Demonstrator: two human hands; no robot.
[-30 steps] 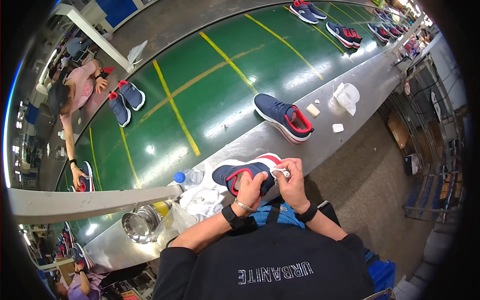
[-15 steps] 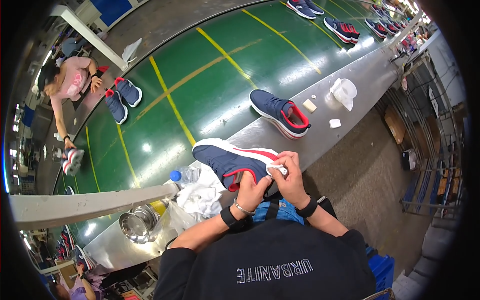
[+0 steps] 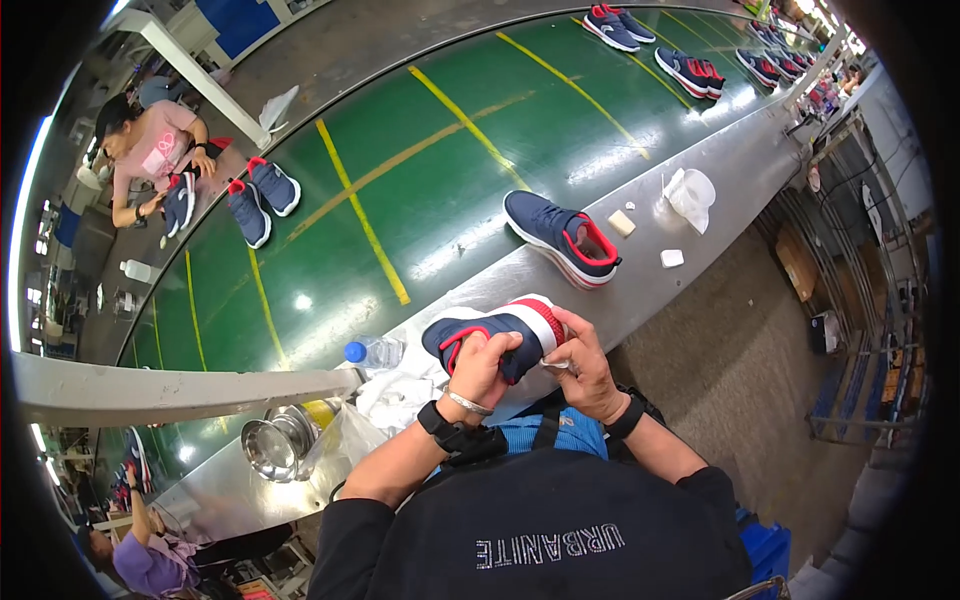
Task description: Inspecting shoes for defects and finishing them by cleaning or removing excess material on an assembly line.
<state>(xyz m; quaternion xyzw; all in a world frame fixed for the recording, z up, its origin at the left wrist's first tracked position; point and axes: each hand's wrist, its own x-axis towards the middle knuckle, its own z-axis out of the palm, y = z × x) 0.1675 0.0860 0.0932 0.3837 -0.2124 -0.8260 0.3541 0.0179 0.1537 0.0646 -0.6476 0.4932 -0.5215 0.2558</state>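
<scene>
A navy sneaker (image 3: pixel 512 327) with red lining and a red-and-white sole is held up in front of me, over the near metal ledge. My left hand (image 3: pixel 478 370) grips it at the collar, thumb on the upper. My right hand (image 3: pixel 585 368) is closed at the sole's end, fingers pinching a bit of white cloth (image 3: pixel 556 366) against its edge; most of the cloth is hidden. A similar navy sneaker (image 3: pixel 562 238) rests farther off, partly on the ledge and partly over the green belt.
White cloths (image 3: pixel 400 398), a blue-capped bottle (image 3: pixel 374 352) and steel bowls (image 3: pixel 272 446) lie left, by a white post (image 3: pixel 180 388). A white cup (image 3: pixel 689 197) and two pale blocks (image 3: pixel 621 223) sit right. More sneakers (image 3: pixel 262 202) stand on the green belt (image 3: pixel 400 190); co-workers sit across and at lower left.
The sneaker in my hands has turned, its sole's end now facing up and right; my right hand stays at its edge. Across the belt, a co-worker has raised a shoe in both hands.
</scene>
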